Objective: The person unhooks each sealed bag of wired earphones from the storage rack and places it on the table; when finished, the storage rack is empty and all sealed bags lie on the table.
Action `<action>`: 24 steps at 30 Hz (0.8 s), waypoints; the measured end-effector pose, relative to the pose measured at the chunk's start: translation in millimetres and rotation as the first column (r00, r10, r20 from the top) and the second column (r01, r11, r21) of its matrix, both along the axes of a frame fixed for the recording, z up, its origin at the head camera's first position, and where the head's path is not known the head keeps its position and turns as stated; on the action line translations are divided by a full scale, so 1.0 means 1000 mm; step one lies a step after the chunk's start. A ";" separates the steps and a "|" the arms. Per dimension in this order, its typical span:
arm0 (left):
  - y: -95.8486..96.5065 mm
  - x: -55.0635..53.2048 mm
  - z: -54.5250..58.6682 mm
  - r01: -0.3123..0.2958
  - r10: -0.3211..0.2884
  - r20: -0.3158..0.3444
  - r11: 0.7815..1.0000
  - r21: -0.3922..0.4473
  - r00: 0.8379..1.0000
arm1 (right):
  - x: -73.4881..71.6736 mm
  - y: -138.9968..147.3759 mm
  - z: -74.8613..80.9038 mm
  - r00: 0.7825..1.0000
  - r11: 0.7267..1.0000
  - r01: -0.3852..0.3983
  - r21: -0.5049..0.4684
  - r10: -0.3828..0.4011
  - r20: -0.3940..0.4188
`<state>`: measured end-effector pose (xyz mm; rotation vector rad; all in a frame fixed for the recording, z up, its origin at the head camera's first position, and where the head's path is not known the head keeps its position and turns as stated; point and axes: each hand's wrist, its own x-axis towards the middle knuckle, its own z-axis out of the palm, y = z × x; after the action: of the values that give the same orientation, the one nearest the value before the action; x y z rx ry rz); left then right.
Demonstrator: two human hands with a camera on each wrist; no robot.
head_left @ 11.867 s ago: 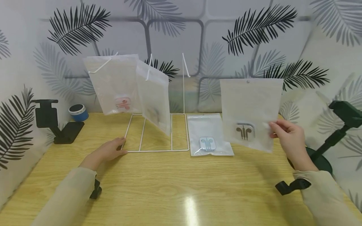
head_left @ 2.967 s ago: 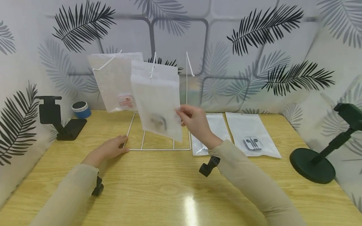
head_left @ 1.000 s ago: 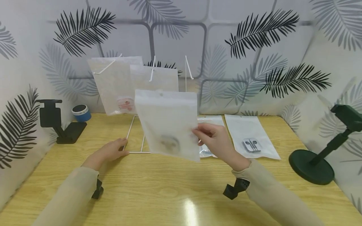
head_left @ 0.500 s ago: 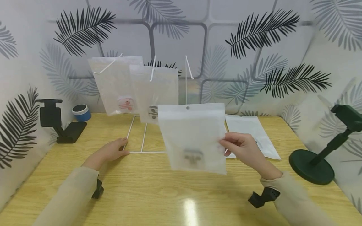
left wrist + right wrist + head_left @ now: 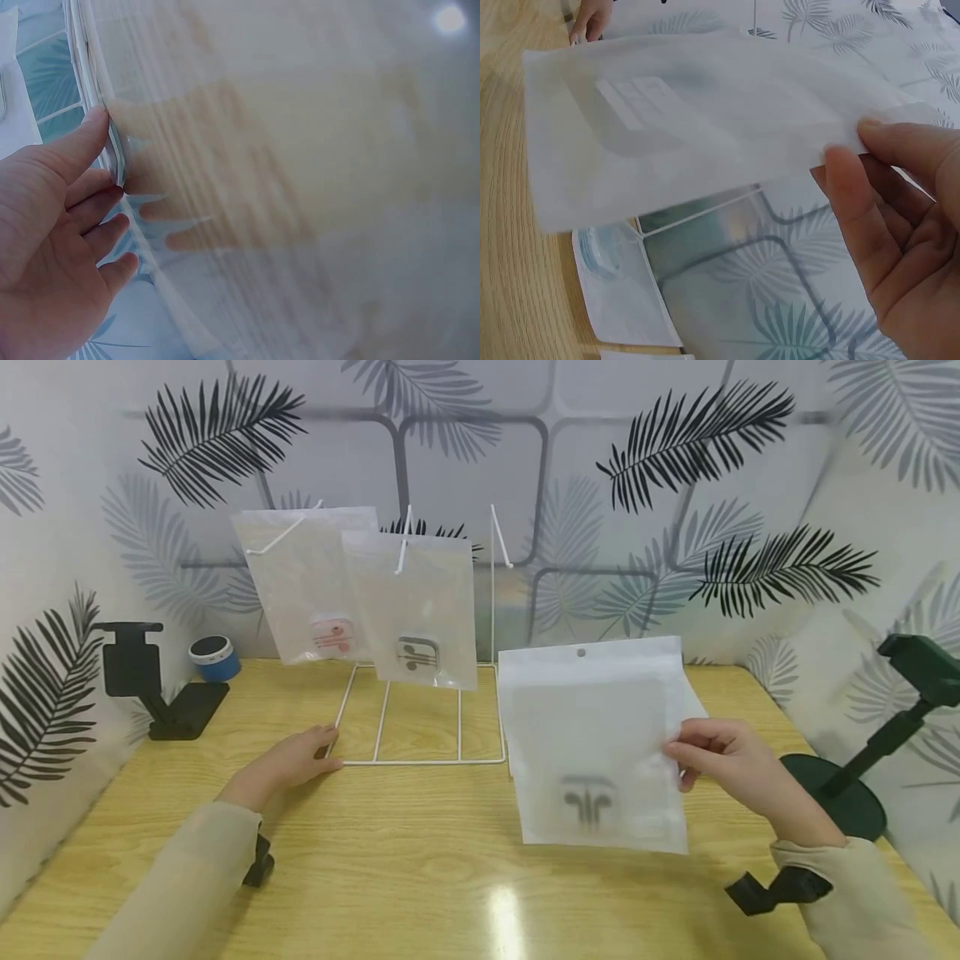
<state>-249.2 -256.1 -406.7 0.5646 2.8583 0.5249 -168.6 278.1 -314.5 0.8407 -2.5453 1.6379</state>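
Note:
My right hand (image 5: 723,768) pinches the side edge of a white zip bag (image 5: 592,718), with dark earphones in a case showing faintly through it. That bag hangs upright over the table's right half, its punched hole at the top. My left hand (image 5: 288,760) holds the front left corner of the white wire display rack (image 5: 420,763) between thumb and fingers (image 5: 94,135). On the rack's left hook hangs a bag with pink earphones (image 5: 300,585). The middle hook carries a bag with dark earphones (image 5: 412,610); the right hook (image 5: 501,539) is bare.
Behind the held bag, another white bag (image 5: 692,697) lies mostly hidden; the right wrist view shows a bag with pale blue earphones (image 5: 622,292). A black phone stand (image 5: 131,664) and blue speaker (image 5: 215,658) stand left, a dark green stand (image 5: 843,793) right.
My right hand has taken a bag off the rack's middle hook and carried it right and toward me. Earlier it laid another bag on the table at right. My left hand has stayed on the rack.

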 end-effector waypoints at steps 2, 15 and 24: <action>-0.001 0.000 0.000 -0.003 0.003 0.003 1.000 0.000 1.000 | 0.000 0.009 -0.001 0.999 1.000 -0.006 0.030 0.005 0.036; 0.000 0.002 0.000 0.002 -0.002 0.003 1.000 0.002 1.000 | -0.004 0.074 -0.025 0.961 0.996 -0.080 0.034 0.068 0.267; 0.001 0.001 0.001 -0.015 0.015 0.008 1.000 0.002 1.000 | -0.009 0.114 -0.039 0.863 0.983 -0.175 0.047 0.130 0.488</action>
<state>-248.3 -255.2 -405.7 0.5404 2.8571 0.5319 -177.4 391.8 -353.5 0.7268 -2.9643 2.0165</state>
